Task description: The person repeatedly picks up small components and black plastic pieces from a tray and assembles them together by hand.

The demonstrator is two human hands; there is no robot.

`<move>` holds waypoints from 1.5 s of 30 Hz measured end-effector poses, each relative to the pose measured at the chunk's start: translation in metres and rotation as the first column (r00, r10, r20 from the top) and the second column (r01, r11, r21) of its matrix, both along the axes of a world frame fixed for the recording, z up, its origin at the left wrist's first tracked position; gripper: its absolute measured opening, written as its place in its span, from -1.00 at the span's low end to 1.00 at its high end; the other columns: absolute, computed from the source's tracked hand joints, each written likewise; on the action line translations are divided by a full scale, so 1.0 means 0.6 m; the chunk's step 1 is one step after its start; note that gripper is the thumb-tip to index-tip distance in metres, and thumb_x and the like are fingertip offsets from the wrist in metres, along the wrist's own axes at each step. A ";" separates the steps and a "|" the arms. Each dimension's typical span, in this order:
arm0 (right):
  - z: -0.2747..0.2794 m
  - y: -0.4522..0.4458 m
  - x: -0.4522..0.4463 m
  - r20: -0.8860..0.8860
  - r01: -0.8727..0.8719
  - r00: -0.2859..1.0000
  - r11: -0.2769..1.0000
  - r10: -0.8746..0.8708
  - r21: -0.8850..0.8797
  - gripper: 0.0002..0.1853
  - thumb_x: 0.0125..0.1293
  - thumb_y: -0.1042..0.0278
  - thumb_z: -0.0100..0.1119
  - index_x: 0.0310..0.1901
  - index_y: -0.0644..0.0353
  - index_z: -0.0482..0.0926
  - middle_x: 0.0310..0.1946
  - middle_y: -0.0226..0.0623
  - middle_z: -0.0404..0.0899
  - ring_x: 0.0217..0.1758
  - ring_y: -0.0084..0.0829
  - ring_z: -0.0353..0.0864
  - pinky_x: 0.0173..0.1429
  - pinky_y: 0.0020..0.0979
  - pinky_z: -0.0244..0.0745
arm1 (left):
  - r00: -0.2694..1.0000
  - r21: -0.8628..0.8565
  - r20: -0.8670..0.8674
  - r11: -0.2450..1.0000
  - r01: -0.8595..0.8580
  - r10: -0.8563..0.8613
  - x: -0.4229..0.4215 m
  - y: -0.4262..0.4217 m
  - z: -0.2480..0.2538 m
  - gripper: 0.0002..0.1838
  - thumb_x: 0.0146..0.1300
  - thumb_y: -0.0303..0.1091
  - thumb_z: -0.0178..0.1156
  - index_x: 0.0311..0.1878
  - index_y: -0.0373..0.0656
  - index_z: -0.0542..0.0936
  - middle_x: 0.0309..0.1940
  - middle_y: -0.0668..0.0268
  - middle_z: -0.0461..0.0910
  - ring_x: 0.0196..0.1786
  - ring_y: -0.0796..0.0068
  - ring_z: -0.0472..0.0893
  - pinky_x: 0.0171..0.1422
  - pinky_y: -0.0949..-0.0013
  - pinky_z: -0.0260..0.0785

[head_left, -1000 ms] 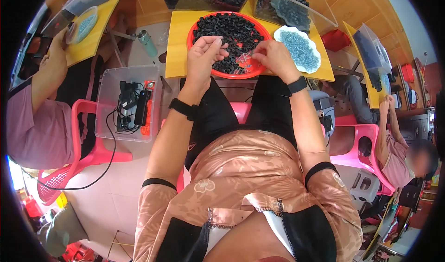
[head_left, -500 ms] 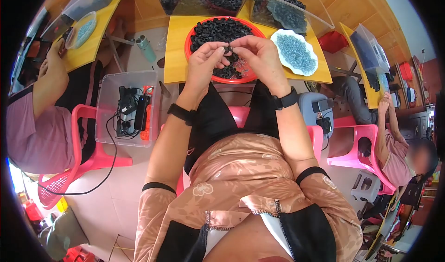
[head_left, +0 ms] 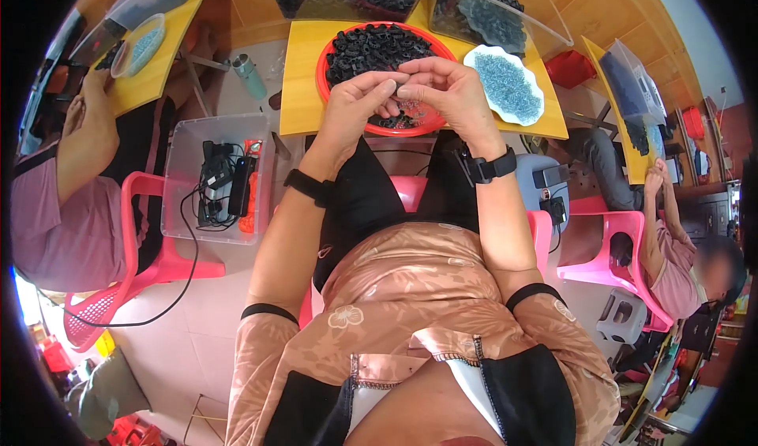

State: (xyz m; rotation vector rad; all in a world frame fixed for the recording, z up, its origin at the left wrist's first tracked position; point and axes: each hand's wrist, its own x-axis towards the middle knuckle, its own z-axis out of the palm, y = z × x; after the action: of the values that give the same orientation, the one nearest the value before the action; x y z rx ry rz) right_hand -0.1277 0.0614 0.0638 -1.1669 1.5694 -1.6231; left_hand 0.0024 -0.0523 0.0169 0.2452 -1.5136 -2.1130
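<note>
Black parts (head_left: 367,50): heaped in the red tray (head_left: 431,121) on the yellow desk (head_left: 298,91), right in front of the lap.

Head view: tray sits centred between the forearms, probably so both hands reach the heap equally. Raised rim likely there to stop small pieces rolling off. Near part of the tray has fewer black parts, plus tiny pale bits, too small to identify.

Left hand (head_left: 357,105) and right hand (head_left: 458,103) meet over the tray, thumbs and fingers drawn in narrow, tips together. Can't tell if anything's pinched; fingers hide it. Tip-to-tip pose suits small-piece handling, and a drop should land back in the tray.

White scalloped plate (head_left: 531,118) with pale blue pieces (head_left: 505,83) is just beside the tray, right-hand side. Reads as easy reach for that hand, with the two kinds mostly apart. Clear bins (head_left: 347,8) of more black parts stand behind the tray, presumably to leave the forearms room.
</note>
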 end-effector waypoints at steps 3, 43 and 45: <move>-0.001 0.003 -0.002 -0.004 0.011 1.000 0.999 -0.011 0.036 -0.74 0.11 0.43 0.35 -0.16 0.33 0.61 -0.38 -0.39 0.65 -0.35 -0.68 0.57 -0.25 -0.63 0.48 | 0.998 0.065 -0.053 0.997 0.048 -0.045 0.000 0.002 0.003 -0.74 0.38 -0.32 0.06 0.02 -0.24 0.57 -0.35 0.39 0.58 -0.37 0.68 0.49 -0.22 0.60 0.35; -0.035 0.009 -0.009 0.317 -0.026 0.948 0.997 0.000 0.077 -0.73 0.29 0.43 0.14 0.01 0.28 0.57 -0.36 -0.37 0.62 -0.42 -0.67 0.55 -0.22 -0.63 0.53 | 0.982 0.327 -0.158 0.944 -0.047 0.103 0.001 -0.022 -0.007 -0.73 0.39 -0.34 0.04 0.07 -0.24 0.48 -0.21 0.26 0.59 -0.31 0.64 0.52 -0.16 0.59 0.40; -0.038 0.009 -0.009 0.347 -0.028 0.938 0.998 0.007 0.056 -0.73 0.31 0.42 0.13 0.01 0.27 0.58 -0.42 -0.42 0.59 -0.46 -0.69 0.51 -0.24 -0.64 0.52 | 0.986 0.287 -0.132 0.956 -0.060 0.102 -0.001 -0.019 -0.008 -0.73 0.38 -0.34 0.06 0.07 -0.24 0.49 -0.21 0.27 0.59 -0.31 0.65 0.52 -0.16 0.59 0.39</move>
State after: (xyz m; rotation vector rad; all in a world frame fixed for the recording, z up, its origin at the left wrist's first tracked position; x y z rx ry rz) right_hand -0.1332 0.0665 0.0410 -0.8056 1.3642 -1.6528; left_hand 0.0021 -0.0638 0.0121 0.2440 -1.0984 -2.2245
